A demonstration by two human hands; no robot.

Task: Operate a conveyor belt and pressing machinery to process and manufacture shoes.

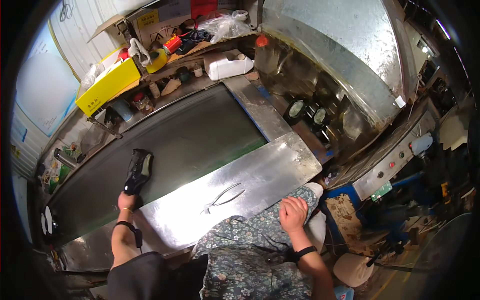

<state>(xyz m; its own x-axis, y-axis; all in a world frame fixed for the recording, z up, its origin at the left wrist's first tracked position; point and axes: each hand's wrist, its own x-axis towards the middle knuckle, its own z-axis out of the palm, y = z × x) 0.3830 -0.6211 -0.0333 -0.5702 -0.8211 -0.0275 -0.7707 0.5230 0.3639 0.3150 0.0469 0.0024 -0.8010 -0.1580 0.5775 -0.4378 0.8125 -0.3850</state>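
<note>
My left hand [126,201] grips one end of a glossy black shoe [136,172], with the pale inside or sole facing right. Under the shoe is the dark conveyor belt [200,130]; whether the two touch is hard to tell. My right hand [293,214] rests on the flowered apron [255,250] over my leg, its fingers curled in with nothing seen in them. Between the hands, a pair of metal pliers [222,199] lies on the shiny metal ledge [285,160], handles spread.
Behind the belt, a shelf carries a yellow box [108,87], a white jug [227,65] and clutter. A metal hood [340,45] covers a machine bay holding two dark items with pale oval tops [296,108]. A button panel [392,165] stands right. Pale oval pieces [48,220] are at the belt's left end.
</note>
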